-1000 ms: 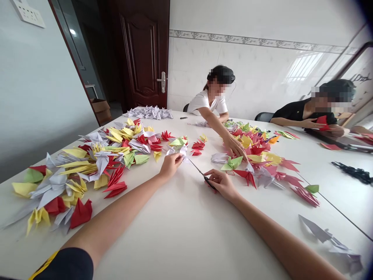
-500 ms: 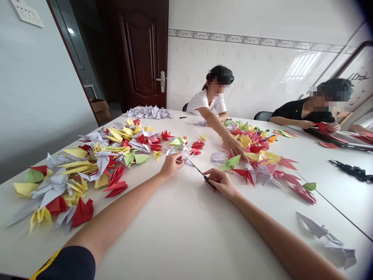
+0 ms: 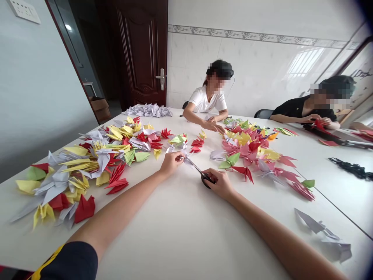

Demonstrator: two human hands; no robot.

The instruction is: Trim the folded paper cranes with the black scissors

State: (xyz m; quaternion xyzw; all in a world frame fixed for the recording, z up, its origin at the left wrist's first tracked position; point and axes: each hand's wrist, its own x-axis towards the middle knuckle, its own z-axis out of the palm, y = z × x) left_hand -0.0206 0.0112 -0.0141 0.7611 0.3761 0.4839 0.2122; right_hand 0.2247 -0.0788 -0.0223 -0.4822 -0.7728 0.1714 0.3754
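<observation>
My left hand (image 3: 170, 162) pinches a small white folded paper piece (image 3: 186, 159) just above the white table (image 3: 180, 229). My right hand (image 3: 220, 182) is closed on the black handles of a pair of scissors (image 3: 201, 174), whose blades point up-left to the white paper. Both hands are near the table's middle, between two heaps of folded paper cranes.
A heap of yellow, red, white and green paper cranes (image 3: 87, 163) lies to the left, a pink and red heap (image 3: 256, 155) to the right. White cranes (image 3: 148, 111) sit at the far end. Two other people sit across: one in white (image 3: 208, 103), one in black (image 3: 305, 111).
The person in white pulled the outstretched arm back from the pink heap toward the body. My right hand shifted slightly left with the scissors; my left hand keeps its pinch.
</observation>
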